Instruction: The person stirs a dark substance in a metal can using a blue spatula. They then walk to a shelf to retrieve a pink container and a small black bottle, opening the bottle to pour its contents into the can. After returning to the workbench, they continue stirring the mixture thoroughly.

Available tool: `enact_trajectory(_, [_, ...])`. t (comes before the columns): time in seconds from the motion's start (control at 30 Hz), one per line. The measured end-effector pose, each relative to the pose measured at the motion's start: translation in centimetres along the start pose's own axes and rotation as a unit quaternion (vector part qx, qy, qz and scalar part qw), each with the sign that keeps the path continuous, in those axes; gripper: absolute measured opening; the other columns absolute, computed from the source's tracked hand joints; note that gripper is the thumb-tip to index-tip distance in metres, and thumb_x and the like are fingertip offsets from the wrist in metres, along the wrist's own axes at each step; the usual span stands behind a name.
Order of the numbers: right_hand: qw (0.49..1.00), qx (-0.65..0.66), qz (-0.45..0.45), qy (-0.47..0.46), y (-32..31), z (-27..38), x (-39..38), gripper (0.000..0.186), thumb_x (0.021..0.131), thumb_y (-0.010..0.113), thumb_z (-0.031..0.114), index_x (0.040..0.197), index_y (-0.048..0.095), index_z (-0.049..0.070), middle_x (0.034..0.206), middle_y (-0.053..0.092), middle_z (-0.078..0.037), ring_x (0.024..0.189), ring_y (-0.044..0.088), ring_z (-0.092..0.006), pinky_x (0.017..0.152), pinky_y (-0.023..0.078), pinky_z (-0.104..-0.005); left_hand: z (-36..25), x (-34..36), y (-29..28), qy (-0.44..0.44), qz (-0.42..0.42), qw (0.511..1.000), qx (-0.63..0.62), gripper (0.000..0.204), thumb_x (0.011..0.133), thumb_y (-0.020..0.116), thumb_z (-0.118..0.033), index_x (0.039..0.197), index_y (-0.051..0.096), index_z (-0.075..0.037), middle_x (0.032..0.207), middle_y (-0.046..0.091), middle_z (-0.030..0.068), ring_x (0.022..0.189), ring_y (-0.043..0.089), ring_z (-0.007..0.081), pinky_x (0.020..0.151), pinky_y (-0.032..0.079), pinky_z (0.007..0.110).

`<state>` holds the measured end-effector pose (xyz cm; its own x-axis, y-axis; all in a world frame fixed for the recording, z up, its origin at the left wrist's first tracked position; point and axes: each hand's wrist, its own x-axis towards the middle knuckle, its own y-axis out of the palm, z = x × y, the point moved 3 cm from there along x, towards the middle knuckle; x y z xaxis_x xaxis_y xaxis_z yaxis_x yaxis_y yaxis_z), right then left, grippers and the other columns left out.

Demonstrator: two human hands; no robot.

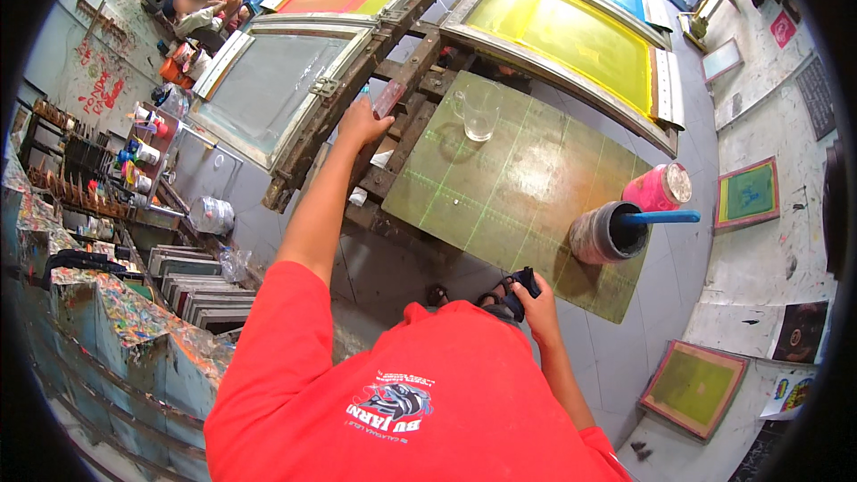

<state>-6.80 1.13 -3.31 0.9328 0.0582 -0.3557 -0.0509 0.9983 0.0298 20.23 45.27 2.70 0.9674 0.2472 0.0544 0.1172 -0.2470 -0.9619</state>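
Observation:
My left hand (361, 120) reaches onto the wooden frame rail (295, 161), its fingers curled beside a translucent reddish block (387, 98) and a small light-blue item; what exactly they grip is unclear. My right hand (536, 308) is closed on a black bundle (520, 290), low at the front edge of the green gridded board (446, 187). On that board stand a clear glass jug (479, 116) with little liquid, a dark tub (589, 241) with a blue-handled tool (669, 217) across it, and a pink tub (647, 187).
Screen frames (562, 36) in yellow, grey, orange and blue line the wooden rails ahead. A seated person (210, 9) is at the back left. Paint-splattered shelving with cans and stacked frames (187, 303) runs along the left. Framed screens (692, 384) lean on the right wall.

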Motion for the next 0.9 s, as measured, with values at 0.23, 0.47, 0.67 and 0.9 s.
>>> enact_trajectory(0.23, [0.999,-0.003,0.019,0.047,0.5,2.0,-0.5,0.025,0.09,0.067,0.013,0.111,0.062,0.0,0.095,0.063,-0.002,0.084,0.058,-0.0102,0.075,0.048,-0.026,-12.6,-2.9,-2.9,0.252,-0.085,0.946,-0.184,0.106,0.066,0.081,-0.053,0.143,0.034,0.002,0.141,0.043,0.026,0.133,0.041,0.0394,0.109,0.036,0.043])
enact_trajectory(0.47, [0.999,-0.042,0.032,0.013,1.5,3.1,-0.5,0.026,0.09,0.067,0.014,0.112,0.062,0.001,0.096,0.063,-0.002,0.085,0.058,-0.0104,0.076,0.048,-0.0259,-18.3,-1.9,1.9,0.148,0.039,0.974,-0.167,0.122,0.056,0.086,-0.055,0.148,0.028,0.0,0.147,0.04,0.0227,0.136,0.038,0.0386,0.114,0.032,0.041])
enact_trajectory(0.67, [0.999,0.01,0.02,0.029,1.5,3.1,-1.9,0.028,0.09,0.067,0.013,0.115,0.062,0.001,0.099,0.064,-0.002,0.089,0.058,-0.0107,0.079,0.048,-0.0261,-17.5,-1.4,2.6,0.153,0.045,0.958,-0.24,0.1,0.053,0.091,-0.04,0.133,0.044,-0.005,0.127,0.057,0.0159,0.121,0.05,0.0367,0.103,0.042,0.044])
enact_trajectory(0.9, [0.999,0.01,0.02,0.025,0.8,1.8,-1.9,0.027,0.09,0.067,0.015,0.113,0.062,0.0,0.099,0.064,-0.002,0.089,0.058,-0.0105,0.08,0.048,-0.0261,-15.8,-9.5,-1.0,0.283,-0.168,0.912,-0.246,0.085,0.05,0.092,-0.032,0.121,0.053,-0.008,0.115,0.059,0.0125,0.114,0.052,0.0339,0.099,0.042,0.044])
